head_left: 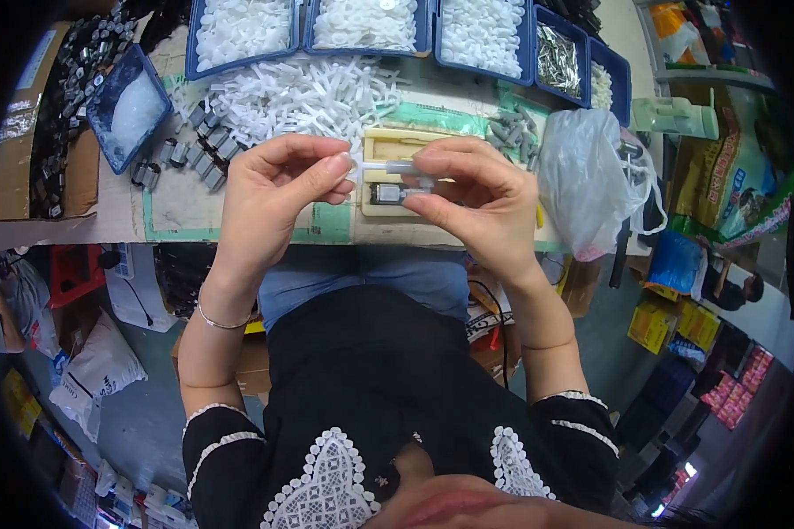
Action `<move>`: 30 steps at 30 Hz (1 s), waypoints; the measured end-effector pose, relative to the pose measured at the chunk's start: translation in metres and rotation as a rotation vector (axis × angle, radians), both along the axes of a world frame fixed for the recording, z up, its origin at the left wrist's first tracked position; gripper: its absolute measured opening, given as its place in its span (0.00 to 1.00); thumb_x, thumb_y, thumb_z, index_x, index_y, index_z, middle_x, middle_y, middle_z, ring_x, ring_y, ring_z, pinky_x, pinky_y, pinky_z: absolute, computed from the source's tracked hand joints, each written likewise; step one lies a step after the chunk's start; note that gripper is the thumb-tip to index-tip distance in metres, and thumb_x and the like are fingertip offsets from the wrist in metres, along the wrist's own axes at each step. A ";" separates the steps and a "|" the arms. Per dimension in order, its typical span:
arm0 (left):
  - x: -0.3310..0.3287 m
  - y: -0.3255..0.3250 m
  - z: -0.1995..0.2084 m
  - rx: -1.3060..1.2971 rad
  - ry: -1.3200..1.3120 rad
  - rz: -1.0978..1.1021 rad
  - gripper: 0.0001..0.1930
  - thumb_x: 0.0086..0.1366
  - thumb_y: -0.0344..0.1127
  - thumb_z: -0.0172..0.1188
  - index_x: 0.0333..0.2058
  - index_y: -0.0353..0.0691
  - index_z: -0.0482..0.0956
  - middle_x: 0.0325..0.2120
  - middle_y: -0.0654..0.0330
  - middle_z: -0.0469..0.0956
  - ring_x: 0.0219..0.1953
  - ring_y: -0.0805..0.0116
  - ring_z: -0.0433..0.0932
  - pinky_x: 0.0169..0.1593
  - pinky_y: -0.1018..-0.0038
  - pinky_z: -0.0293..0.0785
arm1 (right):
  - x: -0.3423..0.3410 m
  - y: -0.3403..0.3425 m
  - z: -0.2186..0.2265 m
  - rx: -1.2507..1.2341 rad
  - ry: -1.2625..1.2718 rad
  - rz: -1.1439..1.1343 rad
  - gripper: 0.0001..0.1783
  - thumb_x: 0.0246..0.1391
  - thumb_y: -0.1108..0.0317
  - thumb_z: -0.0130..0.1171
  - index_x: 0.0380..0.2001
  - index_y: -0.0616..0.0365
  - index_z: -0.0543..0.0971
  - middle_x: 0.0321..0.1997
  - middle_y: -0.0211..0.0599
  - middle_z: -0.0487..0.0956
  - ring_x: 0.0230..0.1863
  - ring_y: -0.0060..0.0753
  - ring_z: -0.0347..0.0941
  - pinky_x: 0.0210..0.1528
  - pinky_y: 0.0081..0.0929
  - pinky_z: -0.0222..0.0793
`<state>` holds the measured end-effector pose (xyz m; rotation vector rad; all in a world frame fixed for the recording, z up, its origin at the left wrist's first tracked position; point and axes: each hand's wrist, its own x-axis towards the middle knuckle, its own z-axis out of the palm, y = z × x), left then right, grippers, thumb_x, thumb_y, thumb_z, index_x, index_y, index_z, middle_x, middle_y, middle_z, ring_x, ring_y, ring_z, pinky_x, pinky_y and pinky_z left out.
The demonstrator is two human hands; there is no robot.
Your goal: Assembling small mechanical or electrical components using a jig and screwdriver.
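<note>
Above the table's front edge my two hands face each other. My left hand (295, 181) is closed in a pinch on a small white plastic piece (355, 165), mostly hidden by the fingertips. A thin white-and-grey rod (388, 167) lies between the fingers of my right hand (476, 185), its white end against the piece in my left hand. Under my right fingers sits a small dark motor-like part with a silvery side (386, 193), in a cream fixture (381, 211). I cannot tell whether my right thumb touches that part.
Blue bins (305, 46) of white and metal parts line the back. A pile of white plastic pieces (300, 97) lies before them, with small grey motors (207, 159) to its left. A blue tray (106, 110) stands farther left; a clear plastic bag (587, 172) sits at right.
</note>
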<state>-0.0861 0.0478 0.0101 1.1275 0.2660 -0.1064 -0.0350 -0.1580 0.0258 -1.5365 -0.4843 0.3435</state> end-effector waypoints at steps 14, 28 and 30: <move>-0.009 0.083 0.026 1.042 -0.255 0.479 0.04 0.58 0.27 0.60 0.32 0.35 0.80 0.27 0.65 0.78 0.28 0.79 0.73 0.32 0.82 0.68 | 0.001 -0.012 -0.005 0.096 0.091 -0.039 0.16 0.41 0.86 0.62 0.37 0.68 0.77 0.44 0.41 0.73 0.43 0.29 0.74 0.43 0.21 0.76; 0.017 0.172 -0.004 1.950 -0.312 0.240 0.02 0.51 0.29 0.60 0.25 0.39 0.80 0.23 0.60 0.77 0.29 0.61 0.72 0.36 0.68 0.68 | 0.002 -0.001 -0.007 0.051 0.146 0.002 0.17 0.42 0.87 0.61 0.39 0.69 0.76 0.46 0.41 0.71 0.44 0.32 0.75 0.45 0.23 0.76; 0.014 0.172 0.001 1.926 -0.313 0.258 0.03 0.51 0.28 0.60 0.26 0.40 0.80 0.23 0.59 0.77 0.29 0.62 0.73 0.35 0.69 0.68 | 0.003 -0.001 -0.007 0.060 0.165 0.005 0.17 0.42 0.87 0.60 0.39 0.69 0.76 0.45 0.41 0.71 0.44 0.32 0.74 0.45 0.23 0.76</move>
